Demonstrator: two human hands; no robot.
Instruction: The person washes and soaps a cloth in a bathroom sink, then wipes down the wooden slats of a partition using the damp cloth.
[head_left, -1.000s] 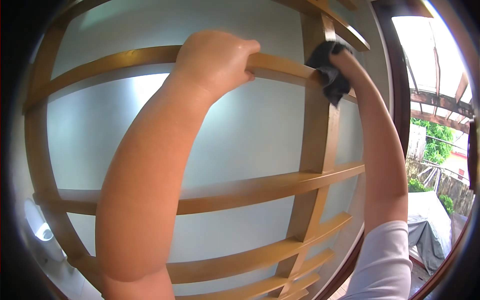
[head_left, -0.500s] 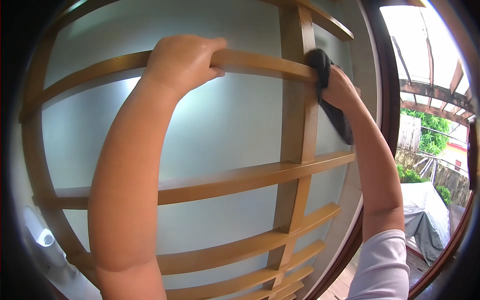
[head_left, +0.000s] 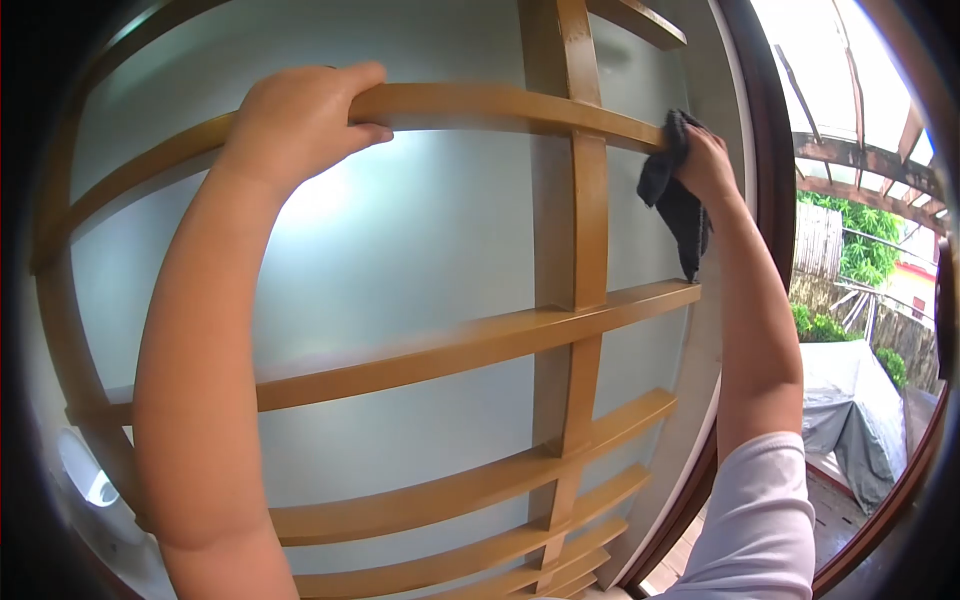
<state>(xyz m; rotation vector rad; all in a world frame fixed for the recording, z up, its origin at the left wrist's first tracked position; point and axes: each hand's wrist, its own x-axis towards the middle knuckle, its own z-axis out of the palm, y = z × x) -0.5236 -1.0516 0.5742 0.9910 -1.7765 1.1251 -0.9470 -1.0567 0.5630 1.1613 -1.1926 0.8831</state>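
R hand grips a bunched dark cloth at the R end of the upper wood bar; cloth's loose tail hangs below, long axis approx. vert., crossing the bar's run. Bar extends left from there, past 1 vert. post, to the L hand, clasped round it. R hand's nearer the bar's R end.

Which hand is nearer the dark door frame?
Right. The right hand, holding a black cloth, is left of the dark door frame; the left hand grips the wooden bar farther left.
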